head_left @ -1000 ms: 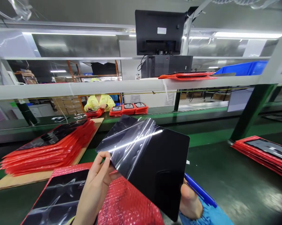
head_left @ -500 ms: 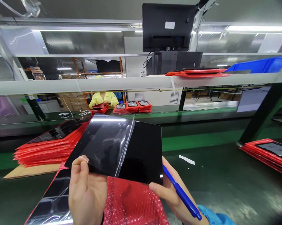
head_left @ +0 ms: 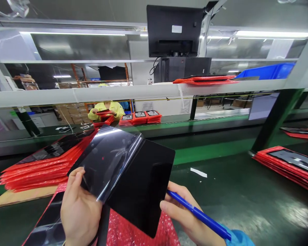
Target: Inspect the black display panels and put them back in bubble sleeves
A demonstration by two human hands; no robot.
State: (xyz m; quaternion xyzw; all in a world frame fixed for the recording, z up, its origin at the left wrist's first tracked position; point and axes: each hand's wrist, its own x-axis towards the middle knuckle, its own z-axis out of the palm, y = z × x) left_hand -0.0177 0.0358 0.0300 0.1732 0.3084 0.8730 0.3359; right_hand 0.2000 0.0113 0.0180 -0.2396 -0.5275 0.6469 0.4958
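Observation:
A flat black screen panel [head_left: 146, 184] is held tilted in front of me. Clear protective film [head_left: 110, 153] covers its left part and is folded over, with a bright crease running across the panel. At the lower left corner my left hand [head_left: 81, 212] pinches the film. My right hand [head_left: 182, 208] grips the panel's right edge between thumb and fingers, and a blue pen [head_left: 202, 218] is also tucked in that hand. Beneath the panel lies a red bubble-wrap bag [head_left: 141, 230]. Another glossy dark panel [head_left: 50, 218] lies on red wrap at lower left.
On the left, a stack of red bubble bags [head_left: 38, 174] with dark panels rests on cardboard [head_left: 23, 196]. Another stack [head_left: 289, 167] sits at the right. A white paper scrap [head_left: 198, 172] lies on the green bench. Across it, a person in yellow [head_left: 106, 109] handles a panel.
The panel has tilted, its right end swinging downward. My left hand has moved left and down with the film, and the crease now slants more. The view has shifted slightly right.

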